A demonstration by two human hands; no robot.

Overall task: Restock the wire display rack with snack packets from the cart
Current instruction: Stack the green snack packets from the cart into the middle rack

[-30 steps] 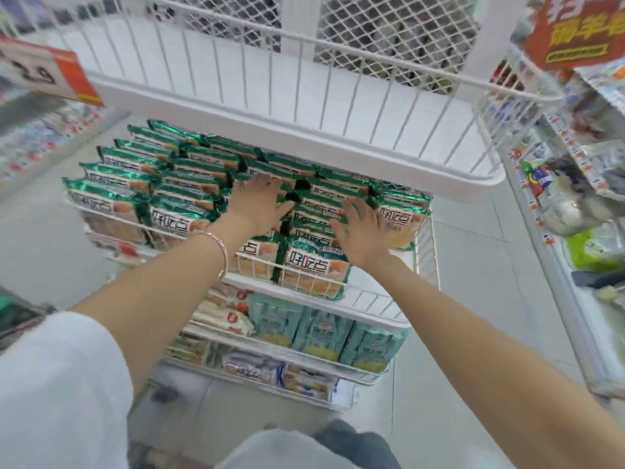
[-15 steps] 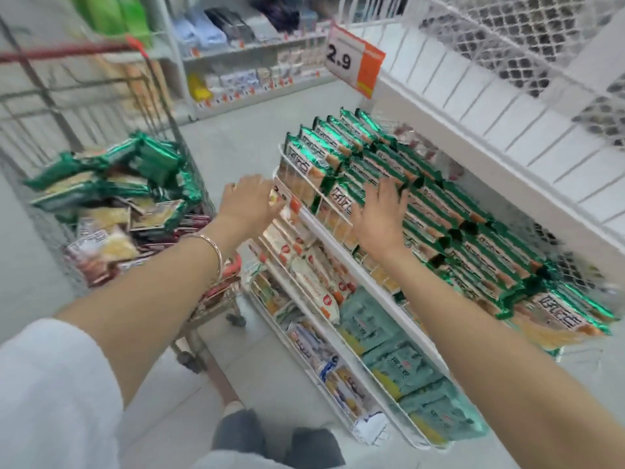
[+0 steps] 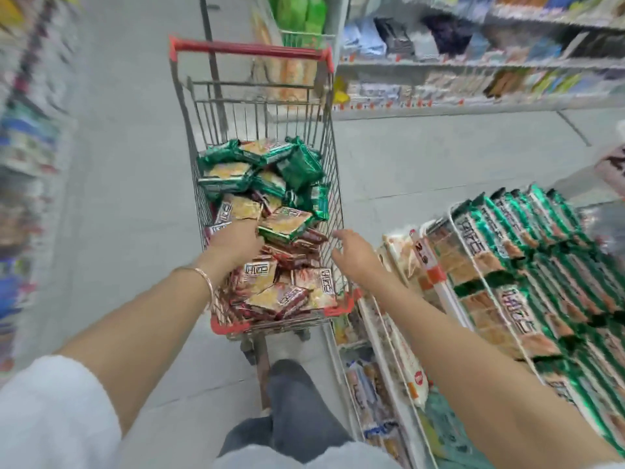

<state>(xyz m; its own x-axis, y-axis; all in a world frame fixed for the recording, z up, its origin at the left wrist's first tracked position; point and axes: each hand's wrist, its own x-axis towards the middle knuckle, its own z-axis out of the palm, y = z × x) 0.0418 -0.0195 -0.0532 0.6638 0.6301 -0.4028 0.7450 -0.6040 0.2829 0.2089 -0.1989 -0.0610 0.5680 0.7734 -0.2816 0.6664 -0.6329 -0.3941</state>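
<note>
Snack packets (image 3: 226, 177): they lie heaped in my cart, the green ones mostly at the far end and on top, the red ones (image 3: 280, 296) piled at the near end.
Cart (image 3: 250, 49): it is a wire basket with a red handle, standing on the floor (image 3: 118, 198) straight ahead of me and just left of the rack.
Left hand (image 3: 236, 243): it reaches down into the cart and rests on the heap beside a green packet. The fingertips are lost among the wrappers, so I cannot tell whether they pinch anything.
Right hand (image 3: 355, 253): it hangs just outside the cart's right wall, fingers loosely spread, holding nothing.
Hands together: they are well apart, with the cart's wire wall between them.
Wire rack (image 3: 446, 299): it stands at my right. The top tier is packed with green packets (image 3: 514, 299) in tight rows, and the lower tiers hold paler packets, too blurred to read.
Bracelet (image 3: 206, 279): a thin band on my left wrist.
Sleeve (image 3: 50, 411): white, on my left upper arm.
Store shelves (image 3: 473, 62): across the aisle, stocked and blurred.
</note>
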